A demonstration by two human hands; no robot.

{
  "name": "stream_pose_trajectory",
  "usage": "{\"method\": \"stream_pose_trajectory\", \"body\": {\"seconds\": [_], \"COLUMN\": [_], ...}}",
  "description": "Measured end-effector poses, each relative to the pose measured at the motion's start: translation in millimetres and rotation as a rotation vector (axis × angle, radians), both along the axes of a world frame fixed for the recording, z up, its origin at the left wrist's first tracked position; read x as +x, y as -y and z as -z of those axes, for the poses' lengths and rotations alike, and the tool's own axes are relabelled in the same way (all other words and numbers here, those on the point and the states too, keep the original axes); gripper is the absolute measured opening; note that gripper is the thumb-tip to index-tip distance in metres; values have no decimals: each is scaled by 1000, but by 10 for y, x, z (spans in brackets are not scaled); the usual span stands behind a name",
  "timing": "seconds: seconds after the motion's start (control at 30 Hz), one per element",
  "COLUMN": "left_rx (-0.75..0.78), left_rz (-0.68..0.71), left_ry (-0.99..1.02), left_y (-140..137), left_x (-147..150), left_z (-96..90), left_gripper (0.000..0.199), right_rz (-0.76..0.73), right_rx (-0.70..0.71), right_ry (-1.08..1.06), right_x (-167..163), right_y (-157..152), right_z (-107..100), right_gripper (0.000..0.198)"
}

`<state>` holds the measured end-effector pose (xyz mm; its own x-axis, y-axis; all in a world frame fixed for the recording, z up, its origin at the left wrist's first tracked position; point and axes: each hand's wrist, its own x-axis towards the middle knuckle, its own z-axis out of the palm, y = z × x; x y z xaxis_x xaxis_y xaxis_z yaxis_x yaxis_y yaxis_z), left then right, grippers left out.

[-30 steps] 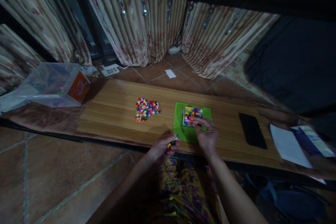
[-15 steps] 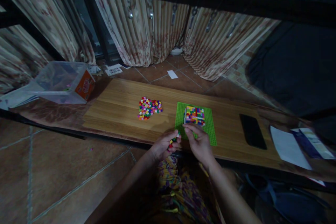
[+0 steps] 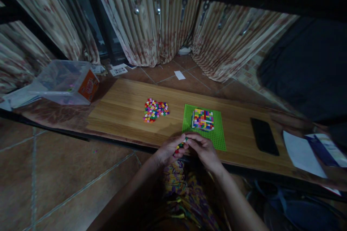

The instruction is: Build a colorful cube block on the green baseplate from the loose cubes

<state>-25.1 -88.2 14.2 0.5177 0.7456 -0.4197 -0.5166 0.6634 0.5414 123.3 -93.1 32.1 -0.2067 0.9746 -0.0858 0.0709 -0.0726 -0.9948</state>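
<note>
Several small coloured building bricks [image 3: 180, 146] lie in the curled fingers of my left hand [image 3: 170, 149], just over the table's near edge. The fingertips of my right hand [image 3: 202, 148] meet the left thumb and forefinger at a small green brick [image 3: 185, 139]; whether the right fingers grip it is hidden. Beyond my hands a low block of multicoloured bricks [image 3: 203, 119] is set on a green studded baseplate [image 3: 219, 133]. Left of the plate, a loose heap of coloured bricks [image 3: 155, 110] is spread on the wood.
A wooden board [image 3: 121, 104] forms the work surface. At its right lie a black phone [image 3: 264, 136] and white paper [image 3: 302, 153]. A clear plastic box [image 3: 65, 83] with an orange label stands at the left. Striped curtains [image 3: 146, 32] hang behind.
My right hand has moved from the front of the brick block back to my left hand, so their fingertips now meet. The brick block is more fully in view. The camera has shifted slightly.
</note>
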Motion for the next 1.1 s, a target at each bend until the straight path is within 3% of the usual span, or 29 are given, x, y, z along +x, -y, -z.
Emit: {"method": "stream_pose_trajectory", "body": {"seconds": [0.13,0.23,0.47,0.67,0.87,1.1], "left_rx": [-9,-40,-81,-72,-66,-74], "left_rz": [0,-4,-15,-6,-3,0], "left_ry": [2,2,-7,-12,-27,-42], "left_y": [-4,2,20,21,24,25], "left_x": [2,0,-2,-2,-4,-7], "left_z": [-4,-23,-38,-27,-32,-49], "left_gripper": [38,38,37,38,40,39], "right_rz": [53,139,341,278,245,322], "right_rx": [-52,0,404,640,682,679], "right_ry": [-97,-53,442,798,960,954], "right_x": [-25,13,360,437,381,372], "right_y": [15,-6,-197,-363,-407,-423], "right_z": [-8,25,-1,-39,-12,25], "right_gripper": [23,20,17,23,23,22]}}
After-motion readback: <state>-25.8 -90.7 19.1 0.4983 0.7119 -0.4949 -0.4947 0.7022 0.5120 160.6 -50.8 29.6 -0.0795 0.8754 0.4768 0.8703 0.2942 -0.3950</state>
